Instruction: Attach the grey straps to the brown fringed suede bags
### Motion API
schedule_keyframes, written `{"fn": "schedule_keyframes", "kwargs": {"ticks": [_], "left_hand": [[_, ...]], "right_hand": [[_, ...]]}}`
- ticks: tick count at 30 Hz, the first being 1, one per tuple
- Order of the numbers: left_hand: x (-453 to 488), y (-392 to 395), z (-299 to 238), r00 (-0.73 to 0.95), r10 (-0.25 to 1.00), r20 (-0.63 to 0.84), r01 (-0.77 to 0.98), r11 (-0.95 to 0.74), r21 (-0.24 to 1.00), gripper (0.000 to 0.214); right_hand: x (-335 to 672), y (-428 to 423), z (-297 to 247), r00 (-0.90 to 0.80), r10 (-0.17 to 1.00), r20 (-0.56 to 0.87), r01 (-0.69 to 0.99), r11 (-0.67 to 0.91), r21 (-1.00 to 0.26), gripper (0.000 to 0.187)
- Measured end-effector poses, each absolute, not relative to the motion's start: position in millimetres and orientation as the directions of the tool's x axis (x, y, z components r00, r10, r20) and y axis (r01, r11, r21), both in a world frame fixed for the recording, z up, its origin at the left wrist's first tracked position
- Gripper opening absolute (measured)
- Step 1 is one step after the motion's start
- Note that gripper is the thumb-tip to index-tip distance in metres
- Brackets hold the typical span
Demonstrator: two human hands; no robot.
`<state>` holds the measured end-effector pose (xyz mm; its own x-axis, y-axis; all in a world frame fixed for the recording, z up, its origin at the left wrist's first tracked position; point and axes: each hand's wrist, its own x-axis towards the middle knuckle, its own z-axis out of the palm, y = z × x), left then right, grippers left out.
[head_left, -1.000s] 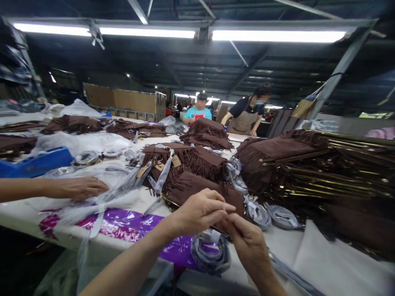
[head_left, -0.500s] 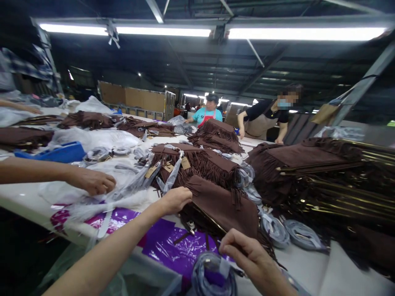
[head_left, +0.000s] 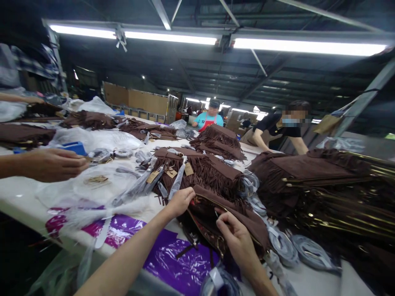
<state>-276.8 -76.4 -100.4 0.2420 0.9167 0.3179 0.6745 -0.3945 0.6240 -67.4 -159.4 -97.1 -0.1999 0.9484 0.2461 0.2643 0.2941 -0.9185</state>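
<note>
A dark brown fringed bag (head_left: 243,218) lies in front of me, its zipped mouth gaping and a dark lining showing. My left hand (head_left: 182,201) pinches the bag's upper left corner. Over the opening is my right hand (head_left: 233,230), thumb and fingers drawn together by a small shiny bit; what they hold is too small to make out. Just behind lies a stack of similar fringed bags (head_left: 212,166) with tan paper tags (head_left: 189,168) and plastic-wrapped straps. Purple plastic sheeting (head_left: 173,255) spreads beneath the front of the bag.
A co-worker's hand (head_left: 66,164) reaches in from the left, above loose tags (head_left: 96,179) on white plastic. Coiled grey straps (head_left: 314,250) and a tall pile of brown bags (head_left: 321,172) stand at right. Two people work across the table.
The bag's mouth has opened. My right hand has moved up to the opening, while my left keeps the corner. The co-worker's hand has shifted up and left, uncovering the loose tags.
</note>
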Motion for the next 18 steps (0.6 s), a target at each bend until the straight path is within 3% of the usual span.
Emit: {"fn": "schedule_keyframes", "kwargs": {"ticks": [3,6,10,13,15,16,18], "left_hand": [[-276,-71,-106,0.221,0.927,0.304,0.671,-0.371,0.642,0.029],[-277,-73,-106,0.266,0.918,0.296,0.673,-0.396,0.625,0.026],[-268,-98,-96,0.325,0.887,0.327,0.706,-0.457,0.540,0.016],[-244,-129,-85,0.545,0.708,0.448,0.673,-0.689,0.269,0.020],[-220,-145,-82,0.725,0.549,0.415,0.551,-0.824,0.128,0.017],[-208,-148,-83,0.772,0.520,0.364,0.509,-0.850,0.135,0.015],[-185,-143,-87,0.777,0.579,0.244,0.519,-0.811,0.272,0.017]], "right_hand": [[-57,-154,-101,-0.332,0.928,0.169,0.371,0.293,-0.881,0.026],[-41,-153,-104,-0.259,0.958,0.123,0.458,0.234,-0.858,0.029],[-16,-159,-99,-0.170,0.985,0.016,0.222,0.055,-0.974,0.041],[-4,-169,-91,-0.186,0.979,-0.088,0.050,-0.080,-0.996,0.045],[-1,-174,-86,-0.186,0.977,-0.108,0.012,-0.107,-0.994,0.045],[-1,-176,-83,-0.190,0.975,-0.112,0.009,-0.112,-0.994,0.045],[0,-178,-77,-0.196,0.974,-0.109,0.017,-0.108,-0.994,0.046]]}}
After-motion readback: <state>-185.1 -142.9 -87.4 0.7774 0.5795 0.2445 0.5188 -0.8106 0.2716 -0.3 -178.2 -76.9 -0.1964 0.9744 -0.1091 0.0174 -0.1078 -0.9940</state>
